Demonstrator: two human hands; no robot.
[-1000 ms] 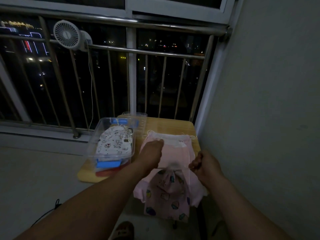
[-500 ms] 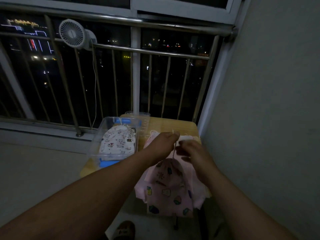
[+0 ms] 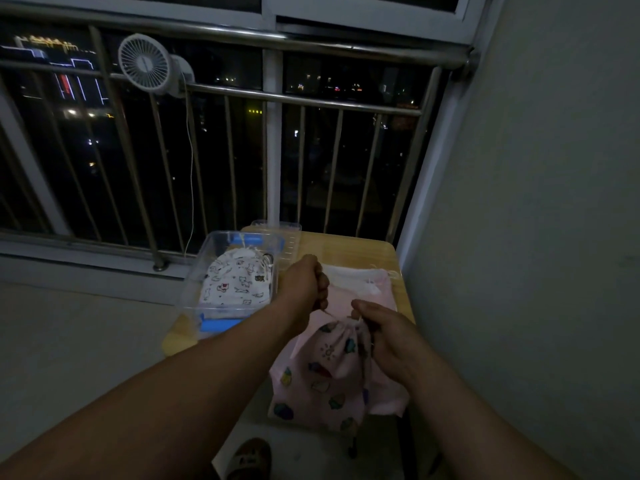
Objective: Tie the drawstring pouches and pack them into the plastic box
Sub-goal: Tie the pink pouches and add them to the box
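Pouch (image 3: pixel 332 368): printed cloth, gathered | left hand (image 3: pixel 304 284), right hand (image 3: pixel 386 332) seemingly pinch drawstring (image 3: pixel 327 313)

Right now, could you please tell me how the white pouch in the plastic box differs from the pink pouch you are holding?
The white pouch lies in the clear plastic box, untouched; the pink pouch is at the near edge of the table, its drawstring pinched by the left hand and right hand. The white pouch has small animal prints, the pink pouch cupcake-like ones. Both necks are gathered.
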